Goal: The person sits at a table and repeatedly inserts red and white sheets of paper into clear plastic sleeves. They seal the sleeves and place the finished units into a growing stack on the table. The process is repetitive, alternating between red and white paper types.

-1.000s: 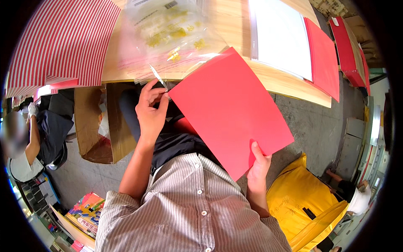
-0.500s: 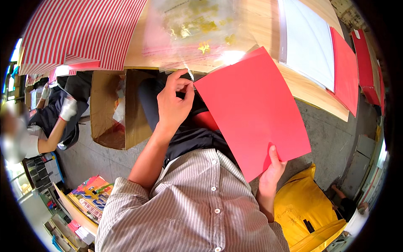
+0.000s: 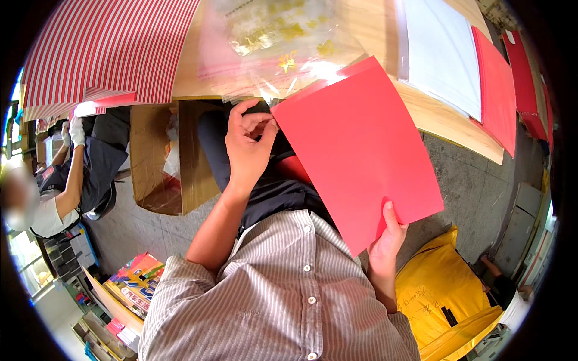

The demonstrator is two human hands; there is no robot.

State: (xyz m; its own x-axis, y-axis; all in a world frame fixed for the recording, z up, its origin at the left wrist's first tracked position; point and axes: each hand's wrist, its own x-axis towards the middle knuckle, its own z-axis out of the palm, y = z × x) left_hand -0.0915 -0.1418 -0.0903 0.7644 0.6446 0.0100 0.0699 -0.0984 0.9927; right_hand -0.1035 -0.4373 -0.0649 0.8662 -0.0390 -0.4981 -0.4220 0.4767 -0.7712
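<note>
Red card (image 3: 355, 150), a stiff sheet, is tilting over the person's lap, its top corner reaching the edge of the wooden table (image 3: 421, 108). The right hand (image 3: 385, 243) is pinching its lower edge, thumb lying on the face and the other fingers hidden behind. The left hand (image 3: 250, 144) is curling its fingers at the sheet's upper left corner, fingertips touching the corner; what they are gripping there cannot be told. A clear plastic bag (image 3: 283, 42) with gold shapes is lying on the table just above, beside red-striped paper (image 3: 102, 48) and a white sheet (image 3: 439, 54). A yellow bag (image 3: 445, 295) is sitting on the floor.
</note>
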